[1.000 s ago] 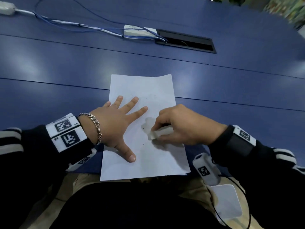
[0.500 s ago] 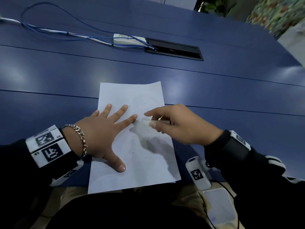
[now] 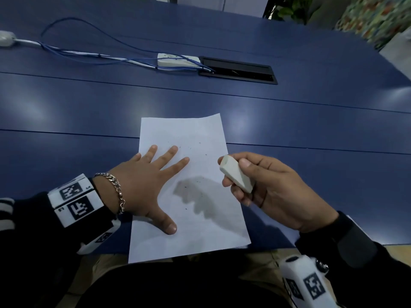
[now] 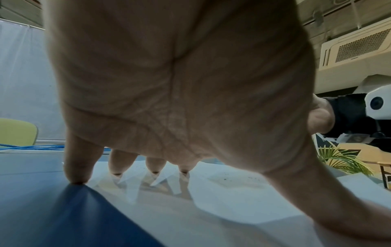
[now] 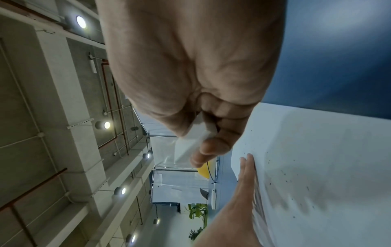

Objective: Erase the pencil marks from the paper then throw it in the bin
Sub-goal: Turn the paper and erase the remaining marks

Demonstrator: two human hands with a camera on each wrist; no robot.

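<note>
Head cam first: the paper (image 3: 195, 196) lies flat on the blue table (image 3: 311, 130), long axis running away from the person, top end tipped a bit to the right, and its near edge hangs just over the table edge. The left hand (image 3: 142, 192) is spread flat on the sheet's left side, fingers straight and fanned out, thumb pressing near the lower left. The right hand (image 3: 271, 190) hovers off the right edge of the sheet, fingers and thumb curled round a white eraser (image 3: 236, 174) that points up and to the left, clear of the page. Little dark crumbs (image 3: 193, 185) are scattered over the middle of the sheet. Further back there's a black cable box (image 3: 238, 71) sunk into the table with blue cables (image 3: 100, 56) running into it; what else is inside is too dark to tell. Left wrist cam: the palm (image 4: 180, 83) is arched over the paper (image 4: 232, 192), fingertips (image 4: 116, 172) down on it, the little finger seemingly on bare table. Right wrist cam: the eraser (image 5: 194, 137) is pinched between thumb and fingers, with the paper (image 5: 317, 158) off to the side and the other hand (image 5: 245, 183) lying flat on it.
</note>
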